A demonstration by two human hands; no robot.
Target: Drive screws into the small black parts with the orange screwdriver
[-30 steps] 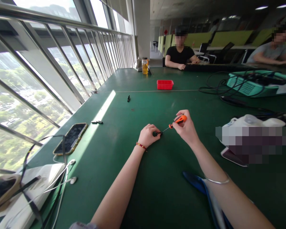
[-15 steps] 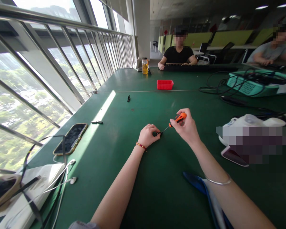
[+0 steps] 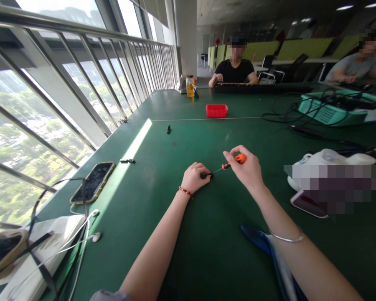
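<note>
My left hand (image 3: 194,177) rests on the green table (image 3: 188,234) with its fingers pinched on a small black part (image 3: 204,175). My right hand (image 3: 246,167) grips a small screwdriver with an orange handle (image 3: 237,159). The screwdriver's thin shaft slants down to the left, and its tip meets the black part. My left wrist wears a red bead bracelet, my right wrist a thin silver bangle.
A phone (image 3: 93,181), white earphones (image 3: 92,228) and a white box lie at the left edge by the window railing. Small black parts (image 3: 127,160) (image 3: 168,129) and a red tray (image 3: 217,110) lie farther out. Cables, a teal device (image 3: 335,109) and two seated people are at the far side.
My right hand has turned and dipped slightly, shifting its finger grip on the orange handle. My left hand has stayed put on the black part.
</note>
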